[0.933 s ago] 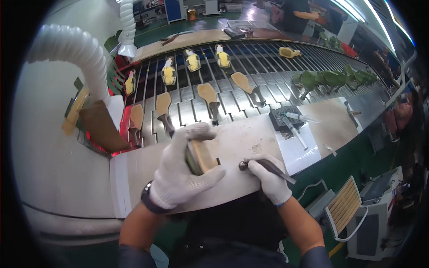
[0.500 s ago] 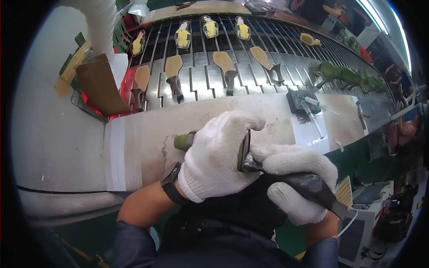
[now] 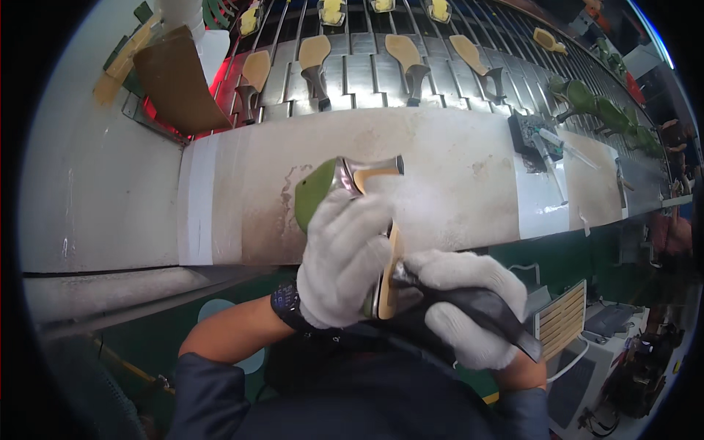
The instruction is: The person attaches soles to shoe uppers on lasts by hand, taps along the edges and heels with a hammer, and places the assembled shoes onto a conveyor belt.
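A green high-heeled shoe (image 3: 314, 192) with a tan sole is turned sideways in my gloved left hand (image 3: 345, 253). Its shiny heel sticks out to the right beyond my fingers, and its toe end points down toward me. My white-gloved right hand (image 3: 473, 290) is closed around a dark tool (image 3: 484, 308) with a narrow front end and a flared back end; its exact kind is not clear. The narrow end meets or nearly meets the sole, just right of my left fingers; contact cannot be made out.
A pale worktable (image 3: 447, 183) lies in front of me. Beyond it, a metal slatted conveyor (image 3: 367, 88) carries several tan soles with heels and green shoes (image 3: 612, 114). Glue syringes (image 3: 546, 158) lie by a dark block (image 3: 524, 136). A brown board (image 3: 180, 81) stands at the left.
The shoe has turned in my left hand, bringing its heel and more of the tan sole into sight. Both hands appear closer to me relative to the worktable. The dark tool stays in my right hand.
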`<action>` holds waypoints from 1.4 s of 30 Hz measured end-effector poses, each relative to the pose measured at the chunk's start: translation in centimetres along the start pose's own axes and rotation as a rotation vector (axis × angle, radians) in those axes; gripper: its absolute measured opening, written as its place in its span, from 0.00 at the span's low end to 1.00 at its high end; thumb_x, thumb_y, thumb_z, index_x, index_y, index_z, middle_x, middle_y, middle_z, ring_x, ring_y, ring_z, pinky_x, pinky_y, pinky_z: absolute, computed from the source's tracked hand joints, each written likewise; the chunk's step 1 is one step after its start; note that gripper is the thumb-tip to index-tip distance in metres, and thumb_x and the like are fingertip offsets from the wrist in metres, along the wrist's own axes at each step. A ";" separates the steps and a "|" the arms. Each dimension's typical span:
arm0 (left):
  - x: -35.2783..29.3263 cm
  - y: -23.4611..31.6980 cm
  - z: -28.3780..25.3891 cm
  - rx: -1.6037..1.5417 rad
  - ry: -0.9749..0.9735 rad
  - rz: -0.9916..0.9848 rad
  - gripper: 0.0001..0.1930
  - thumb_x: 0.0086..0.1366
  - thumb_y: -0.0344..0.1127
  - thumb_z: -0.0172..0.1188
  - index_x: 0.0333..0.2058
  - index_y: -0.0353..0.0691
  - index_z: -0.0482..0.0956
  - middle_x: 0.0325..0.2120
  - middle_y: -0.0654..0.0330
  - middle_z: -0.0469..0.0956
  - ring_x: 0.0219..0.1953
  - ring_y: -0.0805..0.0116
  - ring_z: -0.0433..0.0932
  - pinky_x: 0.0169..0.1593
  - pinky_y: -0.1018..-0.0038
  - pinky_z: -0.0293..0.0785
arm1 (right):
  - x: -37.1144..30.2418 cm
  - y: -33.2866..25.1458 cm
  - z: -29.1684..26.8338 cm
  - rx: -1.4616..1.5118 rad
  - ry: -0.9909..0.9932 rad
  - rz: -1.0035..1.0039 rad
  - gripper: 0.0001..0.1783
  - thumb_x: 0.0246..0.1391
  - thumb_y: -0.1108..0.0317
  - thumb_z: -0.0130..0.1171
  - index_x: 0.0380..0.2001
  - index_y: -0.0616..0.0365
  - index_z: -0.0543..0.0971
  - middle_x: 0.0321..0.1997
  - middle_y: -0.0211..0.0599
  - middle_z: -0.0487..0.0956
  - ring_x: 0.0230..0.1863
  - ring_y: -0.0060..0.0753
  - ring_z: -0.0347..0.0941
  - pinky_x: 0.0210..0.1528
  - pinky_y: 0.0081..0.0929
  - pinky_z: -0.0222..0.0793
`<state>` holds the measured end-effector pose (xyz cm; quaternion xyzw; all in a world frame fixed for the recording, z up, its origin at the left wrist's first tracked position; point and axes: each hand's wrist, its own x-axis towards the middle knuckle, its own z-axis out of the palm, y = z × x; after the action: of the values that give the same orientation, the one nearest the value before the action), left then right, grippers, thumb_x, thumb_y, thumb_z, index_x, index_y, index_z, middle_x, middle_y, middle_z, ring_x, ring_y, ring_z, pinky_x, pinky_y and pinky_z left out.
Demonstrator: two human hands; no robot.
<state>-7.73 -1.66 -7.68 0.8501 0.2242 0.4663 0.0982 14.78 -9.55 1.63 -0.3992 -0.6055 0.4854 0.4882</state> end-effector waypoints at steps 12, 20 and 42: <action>-5.4 -1.0 2.7 0.382 0.022 -0.055 0.41 0.66 0.45 0.77 0.68 0.36 0.64 0.62 0.43 0.74 0.69 0.39 0.74 0.80 0.34 0.52 | -1.7 7.6 0.4 0.113 0.159 0.156 0.19 0.63 0.78 0.65 0.56 0.70 0.81 0.60 0.59 0.86 0.61 0.45 0.85 0.69 0.42 0.79; -5.5 -0.9 2.6 0.282 0.047 -0.112 0.25 0.66 0.31 0.69 0.60 0.41 0.74 0.60 0.50 0.80 0.66 0.47 0.79 0.80 0.37 0.53 | 4.8 3.3 -1.2 -0.252 -0.178 0.155 0.16 0.57 0.79 0.74 0.49 0.63 0.86 0.50 0.48 0.90 0.52 0.38 0.89 0.59 0.35 0.84; -4.9 -0.7 2.5 0.212 0.077 -0.174 0.25 0.61 0.29 0.72 0.56 0.42 0.77 0.56 0.54 0.81 0.60 0.53 0.83 0.80 0.36 0.50 | 3.2 3.5 -0.4 0.072 -0.005 0.379 0.19 0.64 0.81 0.67 0.57 0.71 0.81 0.61 0.59 0.86 0.65 0.45 0.83 0.70 0.43 0.77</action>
<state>-8.10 -3.26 -13.00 0.8144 0.3487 0.4622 0.0394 14.57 -5.67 -1.15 -0.4870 -0.5031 0.5910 0.4004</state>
